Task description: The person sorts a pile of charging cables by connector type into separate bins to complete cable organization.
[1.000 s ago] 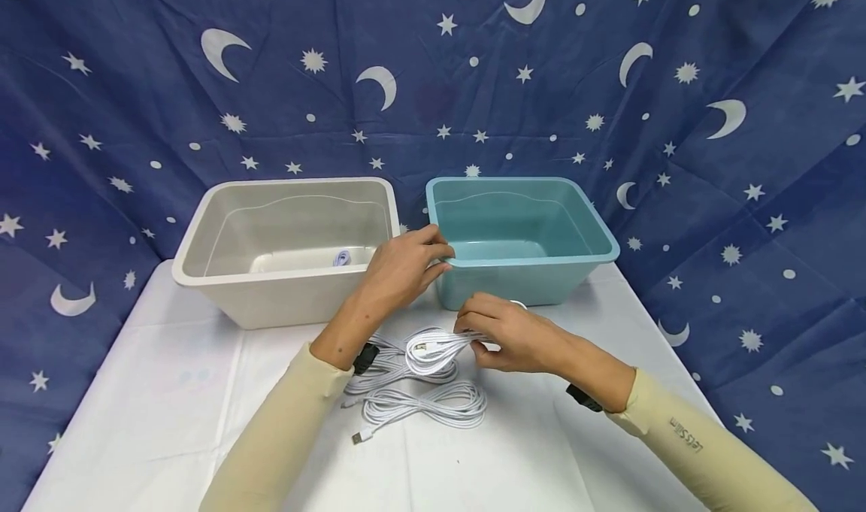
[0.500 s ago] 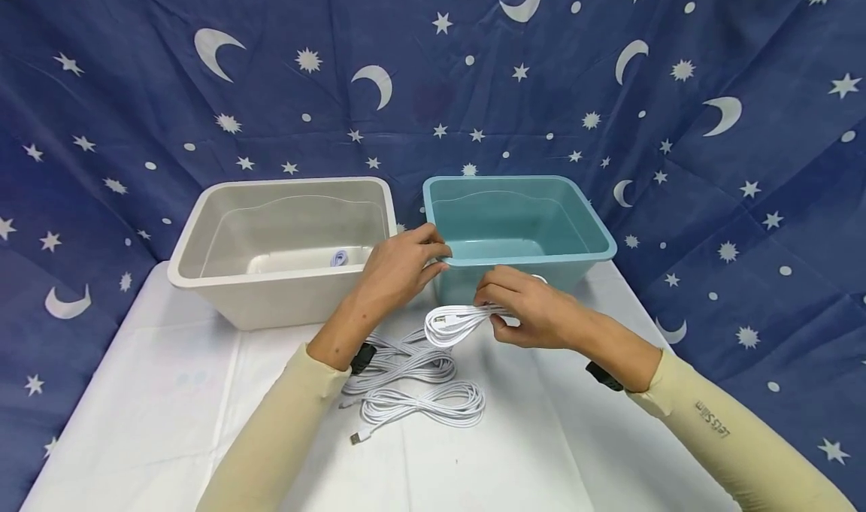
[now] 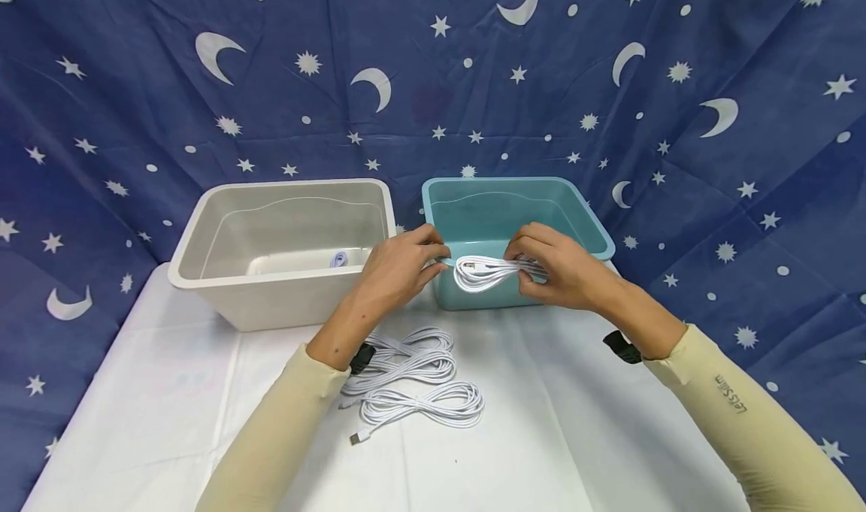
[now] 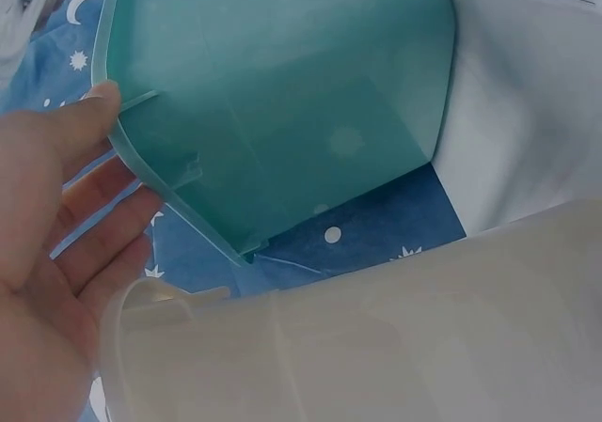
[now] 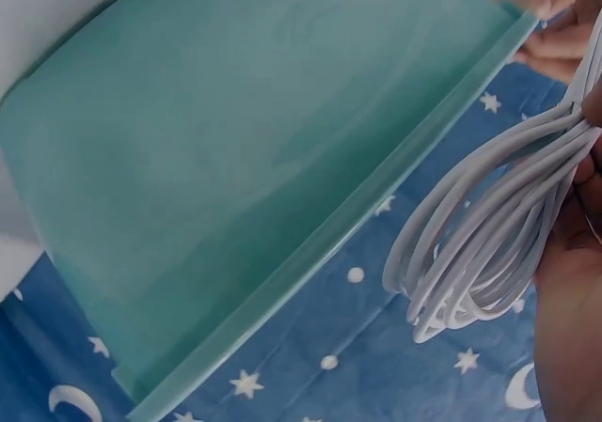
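My right hand (image 3: pixel 564 268) grips a coiled white USB cable (image 3: pixel 483 273) by its middle, in front of the teal bin's front rim. Loops of that cable (image 5: pixel 489 225) hang from the fingers in the right wrist view. With thumb and fingers, my left hand (image 3: pixel 402 265) pinches the teal bin (image 3: pixel 449 290) at its near left corner; the left wrist view shows the thumb on one side of the rim (image 4: pixel 141 164). Two more white cable coils lie on the table: one (image 3: pixel 422 405) nearer, with its USB plug showing, and one (image 3: pixel 413 358) behind it, partly covered by my left wrist.
Left of the teal bin stands a beige bin (image 3: pixel 271 301) with a small bundled pale cable (image 3: pixel 339 259) inside. A white cloth (image 3: pixel 169 407) covers the table. Behind the bins hangs a blue curtain (image 3: pixel 419 106) with moons and stars.
My right hand has lifted the coiled cable from over the other coils, up and to the right, to the teal bin's front rim. The left hand has kept its hold on the rim.
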`<state>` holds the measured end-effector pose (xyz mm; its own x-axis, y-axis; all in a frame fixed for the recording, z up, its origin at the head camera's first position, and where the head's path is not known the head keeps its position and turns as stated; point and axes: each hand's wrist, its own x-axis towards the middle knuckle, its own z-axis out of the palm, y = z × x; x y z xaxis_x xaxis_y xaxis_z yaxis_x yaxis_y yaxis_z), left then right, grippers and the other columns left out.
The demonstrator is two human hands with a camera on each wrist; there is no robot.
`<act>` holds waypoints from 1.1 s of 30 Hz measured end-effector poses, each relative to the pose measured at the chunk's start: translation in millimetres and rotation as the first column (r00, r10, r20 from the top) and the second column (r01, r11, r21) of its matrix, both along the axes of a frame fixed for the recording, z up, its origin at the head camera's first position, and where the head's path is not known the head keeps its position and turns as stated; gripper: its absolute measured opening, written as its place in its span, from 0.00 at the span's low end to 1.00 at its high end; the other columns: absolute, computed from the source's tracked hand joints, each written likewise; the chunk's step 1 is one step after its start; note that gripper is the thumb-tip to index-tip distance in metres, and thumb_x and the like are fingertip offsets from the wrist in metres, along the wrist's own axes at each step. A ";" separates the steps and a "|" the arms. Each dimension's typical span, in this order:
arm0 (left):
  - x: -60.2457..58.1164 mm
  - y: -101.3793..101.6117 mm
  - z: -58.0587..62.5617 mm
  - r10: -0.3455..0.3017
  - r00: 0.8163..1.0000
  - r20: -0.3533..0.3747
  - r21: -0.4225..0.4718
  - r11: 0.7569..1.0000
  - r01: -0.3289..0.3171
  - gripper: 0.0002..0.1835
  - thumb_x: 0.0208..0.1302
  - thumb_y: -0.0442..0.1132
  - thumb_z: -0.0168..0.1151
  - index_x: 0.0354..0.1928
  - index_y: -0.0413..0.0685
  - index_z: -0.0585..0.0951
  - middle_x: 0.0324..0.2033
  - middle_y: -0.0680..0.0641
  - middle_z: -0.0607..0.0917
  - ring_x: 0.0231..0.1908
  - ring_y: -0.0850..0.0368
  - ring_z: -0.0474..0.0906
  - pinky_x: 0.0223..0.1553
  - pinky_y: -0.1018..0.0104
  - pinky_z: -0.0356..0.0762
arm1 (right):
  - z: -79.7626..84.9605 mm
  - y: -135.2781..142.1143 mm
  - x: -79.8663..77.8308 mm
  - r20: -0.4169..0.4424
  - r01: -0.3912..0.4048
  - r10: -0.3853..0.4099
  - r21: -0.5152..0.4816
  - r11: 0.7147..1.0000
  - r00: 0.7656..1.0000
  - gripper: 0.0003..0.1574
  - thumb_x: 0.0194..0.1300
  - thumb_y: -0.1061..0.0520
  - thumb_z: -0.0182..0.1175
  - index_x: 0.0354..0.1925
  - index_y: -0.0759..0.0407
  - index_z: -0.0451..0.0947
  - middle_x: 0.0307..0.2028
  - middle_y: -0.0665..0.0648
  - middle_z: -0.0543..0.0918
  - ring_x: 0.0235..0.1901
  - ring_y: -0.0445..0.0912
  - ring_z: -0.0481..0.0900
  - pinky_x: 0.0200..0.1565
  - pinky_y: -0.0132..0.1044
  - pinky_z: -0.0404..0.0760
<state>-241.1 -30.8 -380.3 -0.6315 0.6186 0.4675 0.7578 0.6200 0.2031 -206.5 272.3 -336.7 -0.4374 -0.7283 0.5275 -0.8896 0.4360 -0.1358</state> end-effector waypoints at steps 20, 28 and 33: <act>-0.8 1.0 -0.2 -0.004 1.000 0.001 0.007 1.000 0.004 0.11 0.72 0.46 0.72 0.52 0.55 0.91 0.50 0.55 0.83 0.43 0.55 0.85 0.42 0.60 0.82 | 2.2 17.9 -36.4 0.126 0.221 -0.223 0.030 0.975 0.967 0.16 0.56 0.69 0.66 0.43 0.57 0.84 0.42 0.51 0.84 0.38 0.44 0.76 0.40 0.42 0.78; -0.6 0.9 -0.7 0.002 1.000 0.002 0.024 1.000 -0.002 0.11 0.70 0.44 0.74 0.52 0.54 0.92 0.49 0.55 0.83 0.43 0.55 0.85 0.41 0.59 0.82 | -4.1 18.6 -47.0 0.172 0.287 -0.295 0.071 0.955 0.940 0.15 0.58 0.69 0.65 0.45 0.58 0.84 0.43 0.52 0.85 0.40 0.45 0.77 0.42 0.43 0.78; -1.2 1.0 -0.9 0.001 1.000 0.000 0.026 1.000 -0.001 0.11 0.70 0.44 0.73 0.52 0.54 0.91 0.50 0.55 0.83 0.43 0.55 0.85 0.41 0.59 0.82 | -8.9 20.7 -49.0 0.199 0.278 -0.289 0.081 0.957 0.936 0.15 0.61 0.69 0.65 0.47 0.59 0.84 0.45 0.55 0.85 0.42 0.47 0.81 0.46 0.46 0.83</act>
